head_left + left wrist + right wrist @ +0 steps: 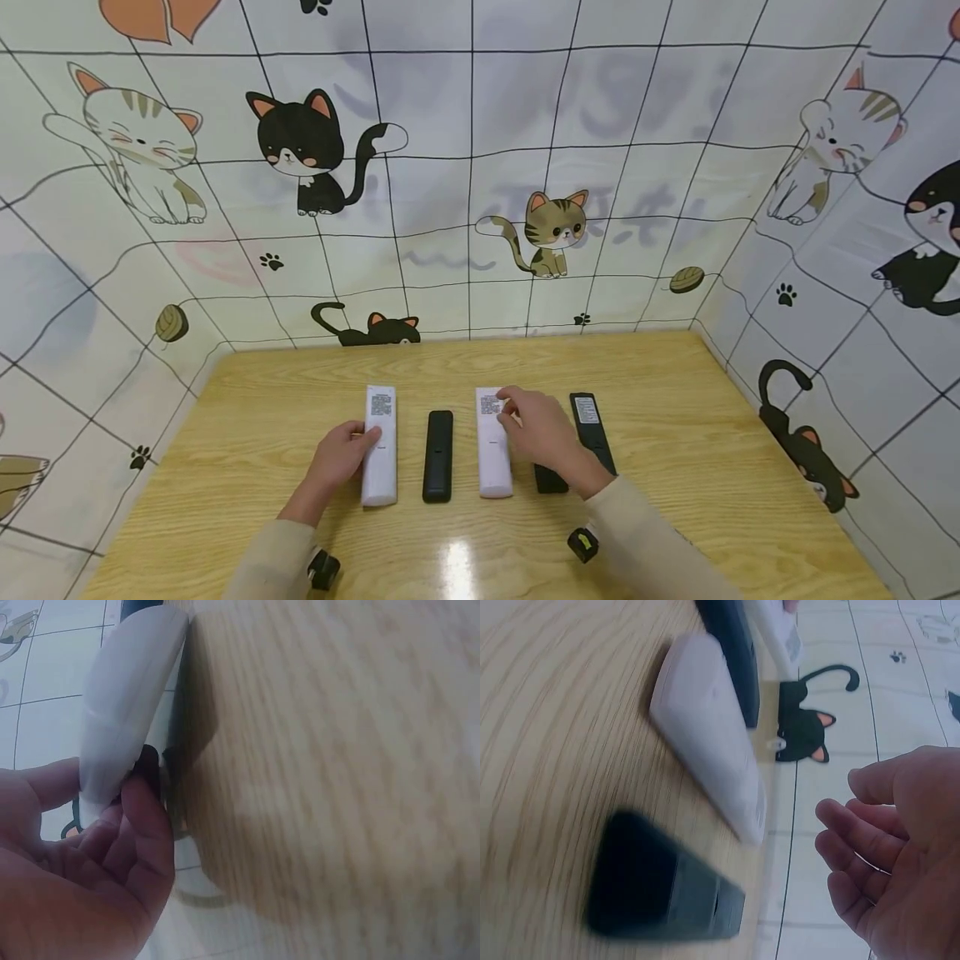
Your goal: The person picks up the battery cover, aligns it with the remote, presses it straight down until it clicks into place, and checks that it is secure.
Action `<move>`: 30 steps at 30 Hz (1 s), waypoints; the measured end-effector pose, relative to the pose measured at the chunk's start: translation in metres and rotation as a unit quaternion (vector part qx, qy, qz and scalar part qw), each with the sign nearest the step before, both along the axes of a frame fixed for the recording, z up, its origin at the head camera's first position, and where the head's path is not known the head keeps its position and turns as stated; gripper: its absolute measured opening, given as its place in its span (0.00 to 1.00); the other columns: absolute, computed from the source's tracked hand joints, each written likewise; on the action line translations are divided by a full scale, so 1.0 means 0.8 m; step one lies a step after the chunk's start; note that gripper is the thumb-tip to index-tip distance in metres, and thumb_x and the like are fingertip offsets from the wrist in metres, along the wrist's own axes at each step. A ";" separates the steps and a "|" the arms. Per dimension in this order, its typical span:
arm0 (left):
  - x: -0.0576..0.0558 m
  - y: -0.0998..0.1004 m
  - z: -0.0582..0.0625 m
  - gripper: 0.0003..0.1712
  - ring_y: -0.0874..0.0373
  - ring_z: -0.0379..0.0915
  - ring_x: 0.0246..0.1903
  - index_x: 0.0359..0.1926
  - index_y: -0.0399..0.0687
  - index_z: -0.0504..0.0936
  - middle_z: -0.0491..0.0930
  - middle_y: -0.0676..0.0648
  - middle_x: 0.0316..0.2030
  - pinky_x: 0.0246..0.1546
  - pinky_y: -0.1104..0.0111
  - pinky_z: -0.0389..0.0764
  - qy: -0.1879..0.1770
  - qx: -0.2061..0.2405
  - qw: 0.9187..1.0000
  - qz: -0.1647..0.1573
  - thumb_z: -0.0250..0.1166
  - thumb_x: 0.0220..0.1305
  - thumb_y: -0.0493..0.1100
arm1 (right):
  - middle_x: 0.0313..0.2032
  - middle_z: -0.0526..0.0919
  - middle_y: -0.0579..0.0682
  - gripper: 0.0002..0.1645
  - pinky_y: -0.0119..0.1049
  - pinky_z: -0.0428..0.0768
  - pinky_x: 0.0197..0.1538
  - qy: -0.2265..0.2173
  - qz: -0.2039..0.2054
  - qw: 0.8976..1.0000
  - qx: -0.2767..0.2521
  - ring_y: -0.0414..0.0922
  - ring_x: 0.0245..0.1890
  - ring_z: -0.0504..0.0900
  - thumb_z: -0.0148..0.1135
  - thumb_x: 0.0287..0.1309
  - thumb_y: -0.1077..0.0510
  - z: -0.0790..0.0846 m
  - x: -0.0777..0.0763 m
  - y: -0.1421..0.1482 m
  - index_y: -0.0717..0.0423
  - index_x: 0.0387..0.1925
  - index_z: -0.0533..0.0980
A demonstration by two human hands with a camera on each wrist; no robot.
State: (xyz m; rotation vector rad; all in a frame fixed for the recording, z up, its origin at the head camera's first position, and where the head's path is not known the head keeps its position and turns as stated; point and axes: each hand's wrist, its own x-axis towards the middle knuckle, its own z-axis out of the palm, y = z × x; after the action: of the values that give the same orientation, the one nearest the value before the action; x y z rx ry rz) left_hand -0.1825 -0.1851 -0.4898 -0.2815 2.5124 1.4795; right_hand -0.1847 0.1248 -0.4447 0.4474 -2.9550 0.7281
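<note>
Two white remote controls and several black ones lie in a row on the wooden table. My left hand (pixel 341 454) holds the left white remote (pixel 381 475) by its side, with the thumb on its back. In the left wrist view, the thumb and curled fingers grip that white remote (pixel 127 697). My right hand (pixel 543 425) hovers by the upper end of the other white remote (pixel 493 458). From the right wrist view, its fingers (pixel 862 847) are loosely bent, hold nothing and stand apart from the nearby white remote (pixel 709 731).
A black remote (pixel 438 457) lies between the white ones. Partly hidden under the right hand and forearm are a black remote (pixel 551 480) and a labelled black remote (pixel 591 425). Behind the table (pixel 262 392) hangs a cat-patterned sheet (pixel 435 275).
</note>
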 end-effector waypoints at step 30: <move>0.006 0.004 0.010 0.24 0.58 0.74 0.29 0.47 0.45 0.79 0.81 0.46 0.38 0.23 0.70 0.67 0.027 -0.218 0.975 0.006 0.58 0.59 0.57 | 0.39 0.82 0.52 0.20 0.46 0.77 0.41 -0.004 -0.116 0.993 0.006 0.47 0.39 0.79 0.53 0.61 0.54 -0.024 0.017 0.164 0.56 0.53 0.71</move>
State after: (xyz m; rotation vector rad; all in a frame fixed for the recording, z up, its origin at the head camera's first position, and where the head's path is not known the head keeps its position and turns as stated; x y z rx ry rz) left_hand -0.1777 -0.1819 -0.4815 -0.3269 2.8629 0.9306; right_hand -0.1711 0.2563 -0.4640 0.0992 -2.9511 0.6871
